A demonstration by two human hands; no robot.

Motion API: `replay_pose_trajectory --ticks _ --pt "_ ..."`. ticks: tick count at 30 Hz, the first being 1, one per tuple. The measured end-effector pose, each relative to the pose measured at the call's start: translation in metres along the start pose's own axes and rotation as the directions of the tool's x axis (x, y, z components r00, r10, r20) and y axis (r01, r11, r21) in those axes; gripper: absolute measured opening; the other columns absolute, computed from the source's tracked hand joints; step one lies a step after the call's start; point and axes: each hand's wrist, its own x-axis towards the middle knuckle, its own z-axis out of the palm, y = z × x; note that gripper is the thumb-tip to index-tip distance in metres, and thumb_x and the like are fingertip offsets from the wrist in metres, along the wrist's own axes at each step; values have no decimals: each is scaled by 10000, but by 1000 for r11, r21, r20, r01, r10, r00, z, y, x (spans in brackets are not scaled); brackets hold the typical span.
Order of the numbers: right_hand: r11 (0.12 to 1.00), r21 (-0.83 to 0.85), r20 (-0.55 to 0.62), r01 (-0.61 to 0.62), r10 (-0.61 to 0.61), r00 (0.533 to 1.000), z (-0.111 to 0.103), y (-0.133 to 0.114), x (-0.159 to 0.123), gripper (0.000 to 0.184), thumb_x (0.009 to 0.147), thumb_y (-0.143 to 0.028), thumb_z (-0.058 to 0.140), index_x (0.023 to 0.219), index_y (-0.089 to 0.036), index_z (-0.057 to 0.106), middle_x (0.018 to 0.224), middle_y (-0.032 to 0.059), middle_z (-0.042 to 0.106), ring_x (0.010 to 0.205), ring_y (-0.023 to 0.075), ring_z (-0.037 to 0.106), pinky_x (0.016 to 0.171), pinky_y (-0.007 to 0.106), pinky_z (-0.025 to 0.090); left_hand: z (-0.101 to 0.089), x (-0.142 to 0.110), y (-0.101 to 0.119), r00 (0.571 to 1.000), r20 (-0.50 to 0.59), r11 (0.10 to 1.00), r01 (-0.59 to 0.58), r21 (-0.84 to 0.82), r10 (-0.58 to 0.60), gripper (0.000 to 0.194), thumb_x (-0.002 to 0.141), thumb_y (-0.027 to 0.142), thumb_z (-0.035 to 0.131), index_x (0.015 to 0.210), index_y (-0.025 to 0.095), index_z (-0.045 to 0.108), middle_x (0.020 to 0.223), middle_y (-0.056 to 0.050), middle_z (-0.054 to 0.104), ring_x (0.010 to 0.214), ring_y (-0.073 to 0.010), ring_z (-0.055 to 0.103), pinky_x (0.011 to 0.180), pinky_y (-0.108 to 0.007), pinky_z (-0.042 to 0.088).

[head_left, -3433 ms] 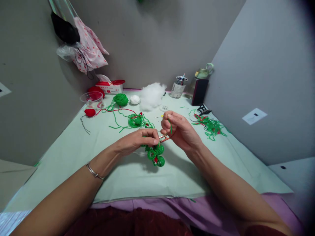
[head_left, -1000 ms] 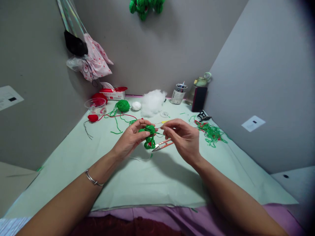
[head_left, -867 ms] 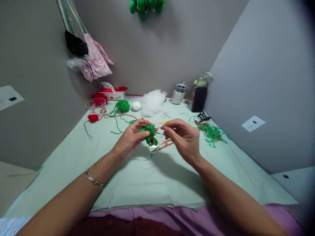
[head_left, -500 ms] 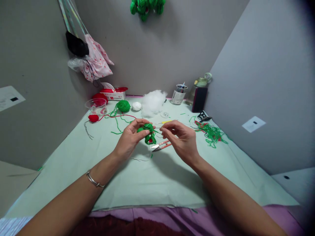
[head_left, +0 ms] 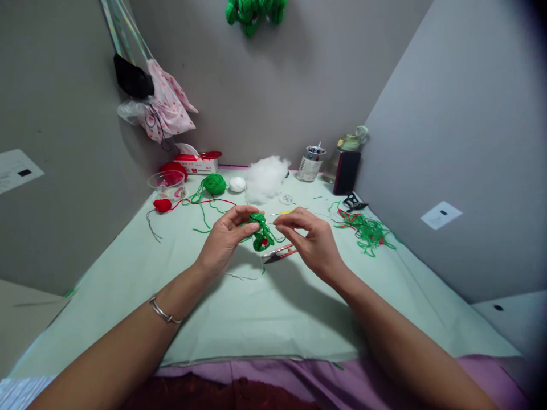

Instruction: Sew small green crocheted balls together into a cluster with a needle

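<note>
My left hand [head_left: 224,242] is closed round a small green crocheted piece [head_left: 260,234] with a red spot, held above the pale green cloth [head_left: 239,307]. My right hand [head_left: 310,239] pinches something thin beside the piece, apparently a needle or thread, too fine to name. A thin pale thread hangs from the piece down to the cloth. Red-handled snips [head_left: 280,253] lie on the cloth just under my right hand.
A green yarn ball [head_left: 213,183], white stuffing [head_left: 265,173], a red yarn piece [head_left: 162,205] and a clear bowl [head_left: 166,183] sit at the back left. Green yarn scraps [head_left: 367,230] lie at the right. A jar [head_left: 310,159] and dark phone [head_left: 346,165] stand by the wall.
Both hands rose from the cloth with the green piece, then my right hand moved left to pinch close against it. The snips lie on the cloth now.
</note>
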Motion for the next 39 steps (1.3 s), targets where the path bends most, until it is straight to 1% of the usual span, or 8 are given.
replay_pose_trajectory --ticks 4,9,15,20,27,32,35,39 --pt "996 -91 40 21 -17 999 -1 -1 -1 114 918 -133 638 872 -205 713 770 14 621 703 146 558 667 297 415 -3 1 2 999 -20 999 39 -19 -39 297 759 249 835 1023 224 701 1141 -28 731 890 -147 657 759 -259 488" --pt "999 -45 7 25 -24 1000 -2 0 -1 108 934 -157 625 876 -197 707 775 19 622 701 145 548 660 291 417 -6 2 2 998 17 995 67 -75 -66 322 780 254 836 1055 212 672 1200 -53 738 885 -141 684 752 -250 502" --pt "999 -48 50 13 -10 999 -2 -2 -2 118 925 -152 625 849 -204 698 774 18 627 700 145 560 652 293 415 -3 1 3 997 18 994 78 -82 -77 323 774 233 835 1051 209 670 1169 -53 748 854 -138 687 738 -255 514" --pt "1000 -21 37 -2 3 999 2 -6 -4 122 920 -149 615 838 -203 689 775 18 638 694 140 559 656 290 423 -4 1 1 995 75 992 70 -101 -62 290 782 218 828 1023 207 666 1158 -53 741 916 -147 687 806 -271 521" --pt "977 153 93 -149 135 986 8 -4 -5 85 906 -211 621 861 -182 687 777 15 665 686 129 584 657 273 463 -3 2 -6 993 87 987 88 -137 -77 311 757 199 843 990 190 636 1106 -54 739 962 -156 682 834 -273 519" --pt "960 212 104 -185 166 981 10 -3 -5 94 888 -241 638 831 -178 678 764 15 667 672 125 574 648 263 466 1 -1 -6 995 74 991 75 -108 -67 293 749 190 847 949 176 633 1083 -49 732 956 -144 665 838 -267 516" --pt "950 216 113 -226 205 972 10 1 -3 102 868 -262 656 815 -179 680 735 7 657 645 121 553 603 250 440 2 -2 -5 997 61 996 42 -73 -38 289 736 189 851 936 176 642 1081 -49 729 955 -148 660 846 -276 511" --pt "921 237 159 -309 277 948 11 7 -1 147 845 -303 666 785 -170 682 656 -17 598 566 101 474 527 236 375 1 -1 -7 999 29 999 -30 -11 30 281 719 183 855 924 184 662 1090 -47 732 999 -170 663 894 -305 505"
